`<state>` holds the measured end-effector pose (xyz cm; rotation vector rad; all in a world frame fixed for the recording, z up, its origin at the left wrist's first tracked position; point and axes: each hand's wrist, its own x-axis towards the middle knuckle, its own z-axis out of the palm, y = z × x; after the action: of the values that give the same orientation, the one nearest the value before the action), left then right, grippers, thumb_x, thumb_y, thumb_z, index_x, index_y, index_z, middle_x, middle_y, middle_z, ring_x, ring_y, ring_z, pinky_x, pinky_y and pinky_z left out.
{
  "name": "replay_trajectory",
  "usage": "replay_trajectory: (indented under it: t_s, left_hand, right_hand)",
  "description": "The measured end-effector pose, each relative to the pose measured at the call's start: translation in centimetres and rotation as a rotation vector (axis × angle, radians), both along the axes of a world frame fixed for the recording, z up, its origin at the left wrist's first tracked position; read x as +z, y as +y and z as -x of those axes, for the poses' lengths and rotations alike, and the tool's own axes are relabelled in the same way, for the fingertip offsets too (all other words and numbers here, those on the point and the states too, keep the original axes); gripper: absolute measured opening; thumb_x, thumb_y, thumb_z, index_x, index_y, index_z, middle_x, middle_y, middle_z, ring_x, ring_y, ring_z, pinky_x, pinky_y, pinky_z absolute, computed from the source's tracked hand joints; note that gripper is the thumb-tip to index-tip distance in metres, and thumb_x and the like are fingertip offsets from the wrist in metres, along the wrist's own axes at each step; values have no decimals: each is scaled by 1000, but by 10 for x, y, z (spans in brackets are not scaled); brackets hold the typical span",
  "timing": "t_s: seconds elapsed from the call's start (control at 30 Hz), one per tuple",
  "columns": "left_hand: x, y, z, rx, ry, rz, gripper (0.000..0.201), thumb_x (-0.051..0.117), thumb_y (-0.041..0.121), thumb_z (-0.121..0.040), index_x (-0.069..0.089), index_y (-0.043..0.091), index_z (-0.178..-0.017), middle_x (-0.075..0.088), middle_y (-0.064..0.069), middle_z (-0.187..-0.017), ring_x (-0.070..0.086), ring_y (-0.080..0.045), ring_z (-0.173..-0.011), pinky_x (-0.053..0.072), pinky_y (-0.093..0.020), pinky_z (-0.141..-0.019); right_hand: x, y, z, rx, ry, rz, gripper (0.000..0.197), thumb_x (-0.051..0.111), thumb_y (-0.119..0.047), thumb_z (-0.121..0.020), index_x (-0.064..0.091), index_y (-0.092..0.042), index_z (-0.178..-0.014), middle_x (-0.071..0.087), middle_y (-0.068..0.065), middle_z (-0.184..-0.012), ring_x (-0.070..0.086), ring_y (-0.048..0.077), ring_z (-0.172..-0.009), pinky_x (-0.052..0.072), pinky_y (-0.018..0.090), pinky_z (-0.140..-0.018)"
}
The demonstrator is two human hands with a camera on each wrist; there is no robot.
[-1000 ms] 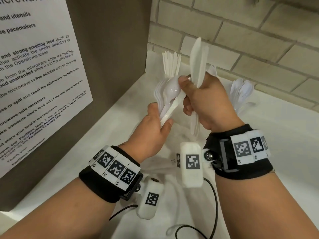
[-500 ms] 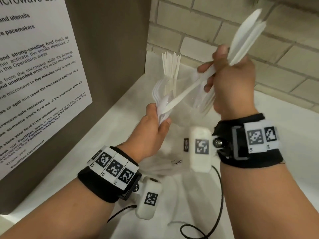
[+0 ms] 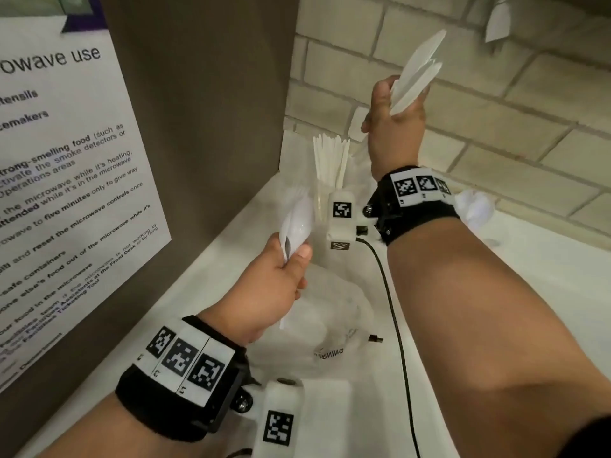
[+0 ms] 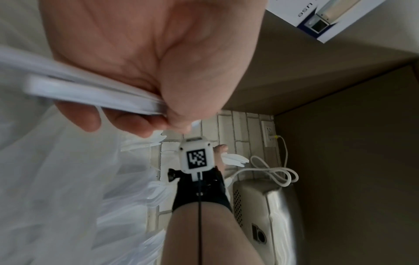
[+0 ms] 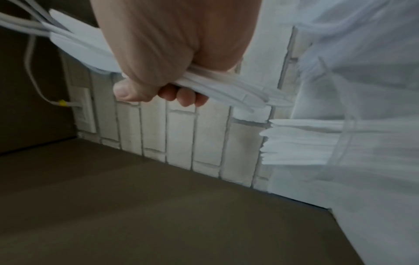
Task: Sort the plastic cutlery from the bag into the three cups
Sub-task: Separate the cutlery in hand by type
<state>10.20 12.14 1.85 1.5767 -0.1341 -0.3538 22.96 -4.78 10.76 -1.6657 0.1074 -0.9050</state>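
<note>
My left hand [image 3: 291, 259] grips a small bunch of white plastic spoons [image 3: 296, 223] by the handles, bowls up, above the crumpled clear plastic bag [image 3: 330, 312]. In the left wrist view the fingers [image 4: 127, 123] curl round the white handles [image 4: 90, 93]. My right hand [image 3: 391, 110] is raised near the brick wall and grips several white knives [image 3: 417, 76], blades up and to the right; the right wrist view shows them in its fist [image 5: 226, 86]. A clear cup [image 3: 322, 200] holding knives [image 3: 331, 160] stands at the back corner. Another cup with spoons [image 3: 474, 206] stands to the right.
A brown panel [image 3: 198, 110] with a printed microwave notice [image 3: 66, 193] closes the left side. A brick wall [image 3: 512, 133] runs behind the white counter [image 3: 545, 292]. A black cable [image 3: 393, 309] hangs from my right wrist. A silver appliance [image 4: 265, 206] and white cord [image 4: 272, 172] lie beyond.
My right hand has pulled the knives away from the left hand's bunch and lifted them up and to the right, toward the wall. The left hand still holds the spoons.
</note>
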Motion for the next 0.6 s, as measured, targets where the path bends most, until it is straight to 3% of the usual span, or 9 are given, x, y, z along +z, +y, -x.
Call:
replay_trajectory:
  t_s: [0.07,0.23,0.33,0.47,0.53,0.6]
  left_hand:
    - [-3,1,-1,31,13,-10,18,43,36,-98,50,21,-106,53,6,-85,55,-5,-72,51,-29,-78]
    - [-8,3,-2,96,55,-6,20,43,33,-98,52,17,-106,54,6,-85,56,1,-66,51,-26,-75]
    - [-11,4,-3,93,61,-1,20,44,34,-98,54,18,-104,55,4,-86,56,4,-63,52,-24,-73]
    - [-13,5,-3,92,84,6,20,45,34,-97,54,17,-102,55,4,-87,57,5,-61,53,-22,-70]
    - [-14,4,-2,92,88,9,19,45,34,-97,54,17,-102,54,4,-87,57,6,-61,53,-21,-69]
    - [-13,4,-1,87,86,11,19,45,34,-97,54,18,-103,54,3,-87,56,5,-61,53,-21,-69]
  right_hand:
    - [-9,-1,-16,15,15,5,15,57,-21,-93,51,-27,-81,54,-6,-63,55,15,-51,49,27,-54]
    - [-40,-4,-44,55,129,-24,14,59,-21,-93,52,-25,-81,56,-3,-69,57,13,-51,52,28,-61]
    - [-60,-8,-51,124,294,-81,14,67,-27,-87,54,-25,-84,62,-3,-82,65,18,-70,53,28,-71]
    - [-69,-13,-54,141,463,-99,34,75,-47,-75,59,-24,-93,64,-1,-101,59,13,-89,45,26,-80]
    - [-65,-12,-53,135,490,-135,44,70,-52,-78,56,-22,-107,59,-2,-111,55,12,-96,43,26,-87]
    - [-58,-10,-50,142,519,-132,58,54,-63,-83,55,-18,-120,58,-2,-117,54,15,-104,41,31,-99]
